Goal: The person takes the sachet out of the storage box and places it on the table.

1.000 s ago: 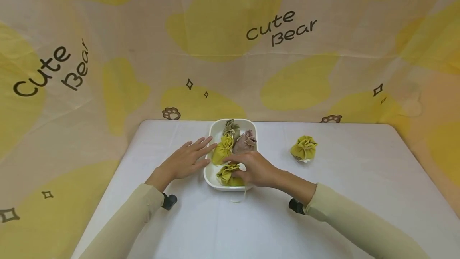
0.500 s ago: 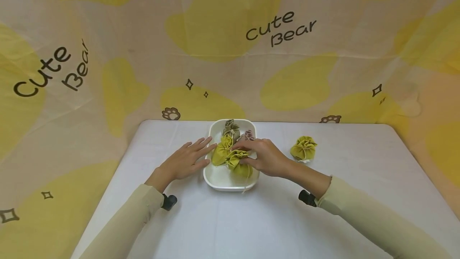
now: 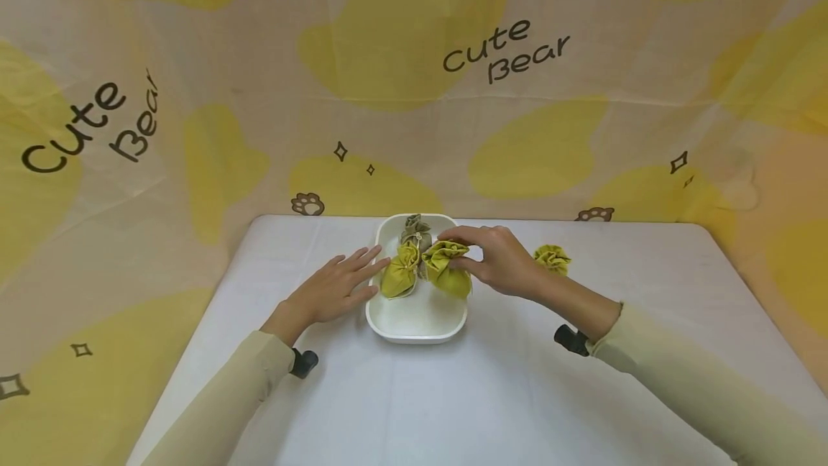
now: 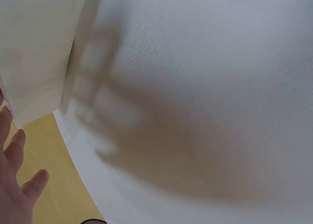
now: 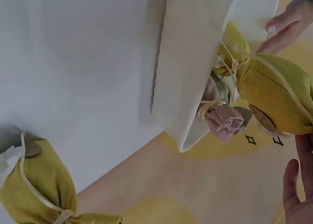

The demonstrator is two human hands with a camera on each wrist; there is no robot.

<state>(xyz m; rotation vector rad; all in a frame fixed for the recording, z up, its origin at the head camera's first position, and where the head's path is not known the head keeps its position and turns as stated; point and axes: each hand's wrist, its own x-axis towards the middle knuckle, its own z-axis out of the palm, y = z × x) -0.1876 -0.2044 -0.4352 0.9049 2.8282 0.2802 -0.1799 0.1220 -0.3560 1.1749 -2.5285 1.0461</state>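
My right hand (image 3: 507,261) pinches a yellow drawstring pouch (image 3: 451,275) by its gathered neck, over the right side of a white tray (image 3: 417,326). In the right wrist view this held pouch (image 5: 279,89) shows a small oval tag and a cord. My left hand (image 3: 333,286) lies with fingers spread, fingertips at the tray's left rim. Inside the tray are another yellow pouch (image 3: 399,277) on the left and a grey-green pouch (image 3: 412,230) at the back. A pinkish pouch (image 5: 225,121) is seen in the right wrist view, mostly hidden behind the held one in the head view.
One more yellow pouch (image 3: 553,257) sits on the white table (image 3: 504,394) right of the tray, partly covered by my right forearm. A printed cloth (image 3: 388,56) rises behind the table's back edge.
My right hand has lifted the yellow pouch from the front of the tray and carried it back and right, to the right rim. The left hand has stayed in place.
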